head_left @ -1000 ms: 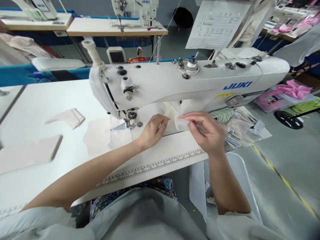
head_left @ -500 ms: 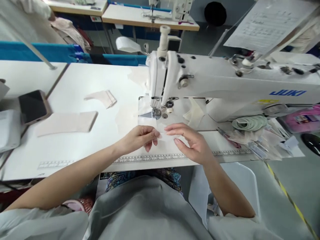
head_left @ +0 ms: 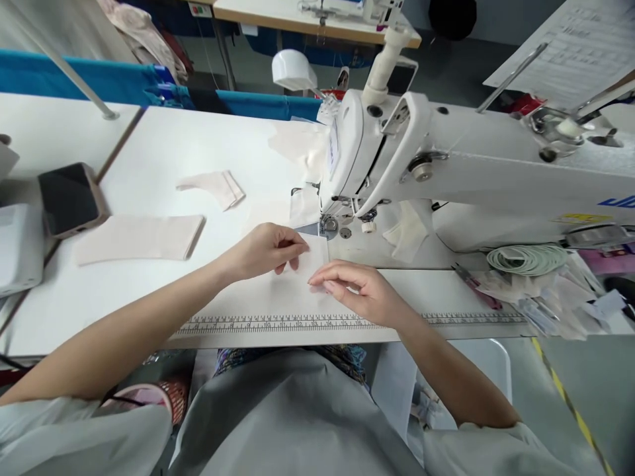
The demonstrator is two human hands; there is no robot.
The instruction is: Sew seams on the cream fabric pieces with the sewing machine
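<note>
A small piece of white fabric (head_left: 317, 254) lies just in front of the presser foot (head_left: 328, 227) of a white sewing machine (head_left: 476, 172). It barely stands out from the white table. My left hand (head_left: 268, 251) pinches at this piece, thumb and forefinger together and the other fingers curled under. Close by on the right, my right hand (head_left: 364, 287) hovers low over the table with thumb and fingertips drawn together. Whatever lies between those fingertips is too faint to make out.
Cut pale fabric pieces (head_left: 141, 239) lie at the left, with a smaller stack (head_left: 213, 187) behind them. A phone (head_left: 72, 198) sits at far left. Thread snips (head_left: 476, 284), a green coiled strip (head_left: 526, 259) and scraps lie right. A ruler tape (head_left: 297, 322) runs along the front edge.
My left hand has moved slightly left and away from me. My right hand has moved left and closed its fingers, which were apart. The camera view has shifted, so the machine head appears further right.
</note>
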